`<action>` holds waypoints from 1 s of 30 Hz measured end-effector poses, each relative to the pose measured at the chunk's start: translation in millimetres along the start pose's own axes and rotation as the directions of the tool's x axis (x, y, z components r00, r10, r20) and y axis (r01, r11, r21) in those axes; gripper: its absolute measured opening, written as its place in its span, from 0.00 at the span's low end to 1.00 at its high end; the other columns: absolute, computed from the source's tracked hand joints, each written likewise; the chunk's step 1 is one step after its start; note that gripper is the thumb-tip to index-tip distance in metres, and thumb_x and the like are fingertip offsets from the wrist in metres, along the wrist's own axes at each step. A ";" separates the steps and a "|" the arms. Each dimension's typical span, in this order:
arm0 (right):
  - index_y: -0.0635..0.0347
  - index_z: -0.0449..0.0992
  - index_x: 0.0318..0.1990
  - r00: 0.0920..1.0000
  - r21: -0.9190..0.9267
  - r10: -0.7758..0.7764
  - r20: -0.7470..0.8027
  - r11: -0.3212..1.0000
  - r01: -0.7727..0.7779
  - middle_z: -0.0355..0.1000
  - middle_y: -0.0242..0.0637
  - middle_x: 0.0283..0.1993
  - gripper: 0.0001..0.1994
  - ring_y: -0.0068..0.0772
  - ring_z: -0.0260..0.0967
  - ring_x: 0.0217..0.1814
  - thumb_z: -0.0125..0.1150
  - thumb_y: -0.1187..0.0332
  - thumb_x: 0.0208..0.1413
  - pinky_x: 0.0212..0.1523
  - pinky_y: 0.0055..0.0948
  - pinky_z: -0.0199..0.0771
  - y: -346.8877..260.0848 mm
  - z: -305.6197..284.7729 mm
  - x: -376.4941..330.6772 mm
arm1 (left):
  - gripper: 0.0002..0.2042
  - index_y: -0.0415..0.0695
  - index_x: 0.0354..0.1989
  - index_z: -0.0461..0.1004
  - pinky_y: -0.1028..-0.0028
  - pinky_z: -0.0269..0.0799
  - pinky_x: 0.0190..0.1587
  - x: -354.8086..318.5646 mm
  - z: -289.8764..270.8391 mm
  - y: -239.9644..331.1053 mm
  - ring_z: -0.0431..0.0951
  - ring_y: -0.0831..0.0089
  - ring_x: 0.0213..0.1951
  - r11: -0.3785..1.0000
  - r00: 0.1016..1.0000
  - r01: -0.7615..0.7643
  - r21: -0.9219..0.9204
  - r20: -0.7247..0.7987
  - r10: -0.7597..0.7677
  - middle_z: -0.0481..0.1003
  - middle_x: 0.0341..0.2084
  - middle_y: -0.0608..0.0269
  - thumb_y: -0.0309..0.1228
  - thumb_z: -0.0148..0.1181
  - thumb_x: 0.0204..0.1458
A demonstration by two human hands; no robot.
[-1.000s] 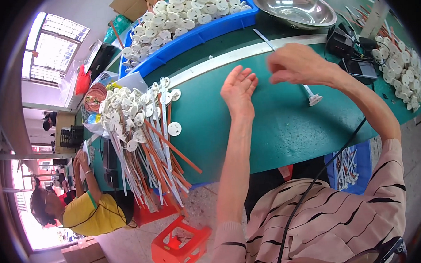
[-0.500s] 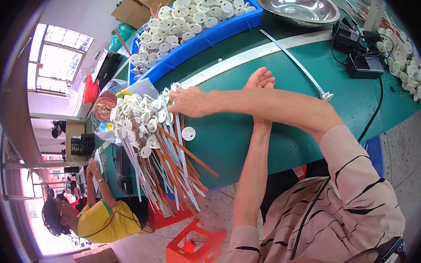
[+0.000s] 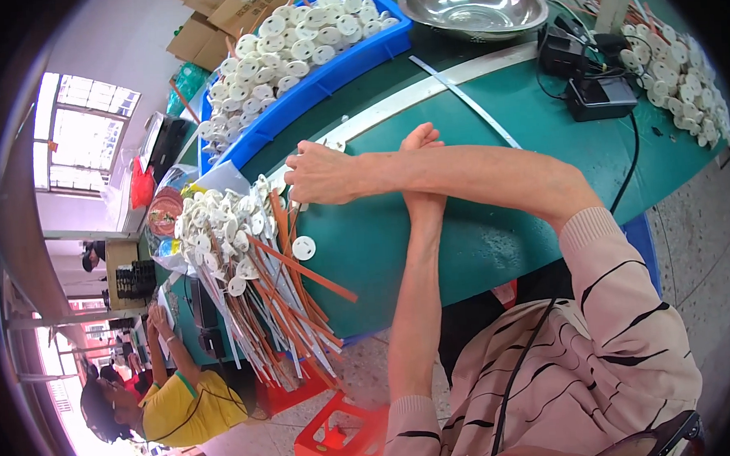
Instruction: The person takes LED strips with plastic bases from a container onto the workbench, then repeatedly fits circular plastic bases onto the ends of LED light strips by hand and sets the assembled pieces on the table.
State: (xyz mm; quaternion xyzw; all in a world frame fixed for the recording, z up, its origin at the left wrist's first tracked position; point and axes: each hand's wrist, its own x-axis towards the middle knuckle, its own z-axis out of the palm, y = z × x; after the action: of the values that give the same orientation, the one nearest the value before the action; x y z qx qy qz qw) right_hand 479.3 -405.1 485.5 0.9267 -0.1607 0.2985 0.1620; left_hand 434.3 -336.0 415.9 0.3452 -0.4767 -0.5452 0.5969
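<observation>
My right forearm reaches leftward across my left one. My right hand (image 3: pixel 322 174) is closed in a fist around white discs (image 3: pixel 334 145) at the edge of a heap; its fingers hide most of them. Past the right forearm lies my left hand (image 3: pixel 421 137), palm up and holding nothing, its fingers loosely extended. Left of the right hand is the heap of white slotted discs (image 3: pixel 218 222), with brown and silver strips (image 3: pixel 283 313) running off the near table edge. One loose disc (image 3: pixel 304 248) lies beside the heap. A single silver strip (image 3: pixel 465 100) stretches beyond my left hand.
A blue crate (image 3: pixel 326 83) full of white discs stands at the back, beside a steel basin (image 3: pixel 473 7). Black adapters with cables (image 3: pixel 599 95) and another disc heap (image 3: pixel 672 84) are at right. A person in yellow (image 3: pixel 190 411) sits at left near a red stool (image 3: pixel 337 437).
My right hand has drawn slightly away from the heap, with white discs coming along. The view has shifted, moving the table contents leftward. My left hand stays palm up.
</observation>
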 end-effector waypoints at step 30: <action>0.63 0.74 0.33 0.657 0.901 0.669 0.346 -0.041 -0.433 0.72 0.31 0.28 0.08 0.19 0.69 0.32 0.56 0.66 0.55 0.35 0.21 0.71 74.9 -163.9 -123.6 | 0.24 0.32 0.58 0.55 0.58 0.67 0.56 5.2 11.9 48.0 0.66 0.47 0.54 0.703 0.896 0.443 -0.556 0.272 -0.350 0.61 0.54 0.37 0.15 0.49 0.51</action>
State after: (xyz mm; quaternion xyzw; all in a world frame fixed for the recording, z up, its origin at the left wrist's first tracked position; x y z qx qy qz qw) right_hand 272.5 -382.4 552.2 0.6383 -0.2878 0.4574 -0.5483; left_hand 438.2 -331.8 465.3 0.1901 -0.2336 -0.8076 0.5070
